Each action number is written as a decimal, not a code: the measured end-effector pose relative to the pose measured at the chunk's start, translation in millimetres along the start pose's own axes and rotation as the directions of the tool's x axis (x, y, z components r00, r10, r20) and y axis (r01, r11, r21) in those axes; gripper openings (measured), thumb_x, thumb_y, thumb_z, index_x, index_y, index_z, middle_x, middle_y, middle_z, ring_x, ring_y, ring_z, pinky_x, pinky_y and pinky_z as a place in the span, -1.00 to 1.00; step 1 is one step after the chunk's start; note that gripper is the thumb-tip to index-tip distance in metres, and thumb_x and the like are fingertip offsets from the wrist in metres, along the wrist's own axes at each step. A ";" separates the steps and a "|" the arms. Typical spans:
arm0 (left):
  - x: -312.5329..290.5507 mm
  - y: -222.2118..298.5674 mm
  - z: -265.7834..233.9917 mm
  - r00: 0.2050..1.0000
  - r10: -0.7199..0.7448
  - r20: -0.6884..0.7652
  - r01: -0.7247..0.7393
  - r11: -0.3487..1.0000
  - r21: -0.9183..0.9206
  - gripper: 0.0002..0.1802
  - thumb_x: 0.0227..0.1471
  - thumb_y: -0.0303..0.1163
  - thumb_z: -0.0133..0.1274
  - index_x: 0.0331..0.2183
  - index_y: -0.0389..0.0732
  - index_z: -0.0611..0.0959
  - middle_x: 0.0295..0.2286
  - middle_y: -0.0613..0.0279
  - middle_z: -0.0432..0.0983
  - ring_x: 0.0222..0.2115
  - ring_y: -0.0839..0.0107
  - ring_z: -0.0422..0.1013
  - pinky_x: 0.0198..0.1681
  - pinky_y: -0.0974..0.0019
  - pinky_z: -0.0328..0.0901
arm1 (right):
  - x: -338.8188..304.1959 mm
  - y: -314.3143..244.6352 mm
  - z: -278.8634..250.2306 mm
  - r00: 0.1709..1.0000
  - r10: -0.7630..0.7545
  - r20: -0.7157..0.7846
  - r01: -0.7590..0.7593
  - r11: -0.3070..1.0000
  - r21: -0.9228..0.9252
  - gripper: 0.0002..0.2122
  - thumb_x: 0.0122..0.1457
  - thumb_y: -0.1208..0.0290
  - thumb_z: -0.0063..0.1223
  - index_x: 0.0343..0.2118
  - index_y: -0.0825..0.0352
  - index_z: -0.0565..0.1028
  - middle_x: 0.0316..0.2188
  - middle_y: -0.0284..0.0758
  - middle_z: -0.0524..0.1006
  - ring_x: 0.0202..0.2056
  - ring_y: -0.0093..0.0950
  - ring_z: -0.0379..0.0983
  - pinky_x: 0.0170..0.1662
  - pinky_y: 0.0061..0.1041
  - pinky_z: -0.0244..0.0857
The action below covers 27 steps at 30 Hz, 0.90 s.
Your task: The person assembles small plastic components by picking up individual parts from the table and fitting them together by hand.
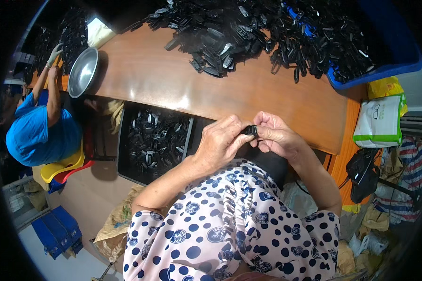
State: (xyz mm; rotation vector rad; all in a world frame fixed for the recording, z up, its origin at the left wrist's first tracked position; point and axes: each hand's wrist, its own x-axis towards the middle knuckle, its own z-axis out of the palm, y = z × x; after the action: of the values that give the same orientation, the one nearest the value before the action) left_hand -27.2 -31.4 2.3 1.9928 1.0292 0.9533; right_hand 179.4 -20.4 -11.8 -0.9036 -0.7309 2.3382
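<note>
Both my hands meet in front of me, just off the table's near edge, around a small black plastic part (250,130). My left hand (222,138) pinches it from the left with thumb and forefinger. On the other side, my right hand (276,135) grips it between thumb and fingers. The part looks like a short clip or buckle; my fingertips hide some of it. Left of my left forearm stands a black bin (191,136) holding many small black parts with shiny faces.
Black parts heap (220,37) across the wooden table (140,65). A blue crate (398,75) stands far right, a metal bowl (83,72) at left. A person in blue (47,129) works at left. A white bag (379,122) and black pouch (363,175) hang at right.
</note>
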 end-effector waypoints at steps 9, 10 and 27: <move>5.7 -12.9 13.7 0.963 -0.203 0.177 0.261 0.541 -0.799 -0.67 0.05 -0.47 0.05 -0.09 -0.22 0.52 0.06 0.05 0.17 -0.08 0.35 0.31 -0.17 0.41 0.34 | 6.8 -3.0 5.1 0.966 -0.016 0.257 -0.016 0.992 0.122 -0.64 0.24 0.43 -0.16 0.09 0.33 0.22 -0.28 -0.16 0.47 -0.37 -0.41 0.49 -0.42 -0.57 0.38; 10.7 -13.9 15.5 0.975 -0.170 0.146 0.217 0.556 -0.802 -0.68 0.07 -0.48 0.02 -0.08 -0.25 0.51 0.06 0.07 0.16 -0.22 0.43 0.40 -0.32 0.50 0.38 | 8.1 -1.8 2.6 0.978 -0.051 0.202 0.045 0.998 0.035 -0.65 0.26 0.45 -0.22 0.11 0.33 0.21 -0.29 -0.16 0.47 -0.39 -0.40 0.49 -0.43 -0.55 0.39; 93.5 -92.4 -53.6 0.997 -0.015 0.078 -0.034 0.807 0.589 -0.72 -0.13 -0.56 -0.01 -0.26 -0.16 0.53 -0.40 0.11 0.30 -0.38 0.21 0.39 -0.35 0.26 0.36 | 54.4 -91.0 -79.8 0.711 -0.663 0.235 -0.196 -0.508 -0.839 -0.74 -0.04 0.55 -0.01 -0.23 0.29 0.45 -0.23 -0.28 0.38 -0.23 -0.31 0.35 -0.27 -0.35 0.34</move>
State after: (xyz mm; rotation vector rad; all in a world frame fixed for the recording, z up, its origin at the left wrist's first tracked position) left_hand -66.0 103.4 -20.0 2.5158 1.3955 0.5819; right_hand 226.8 102.5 -27.5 -1.4620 -2.4461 -0.0502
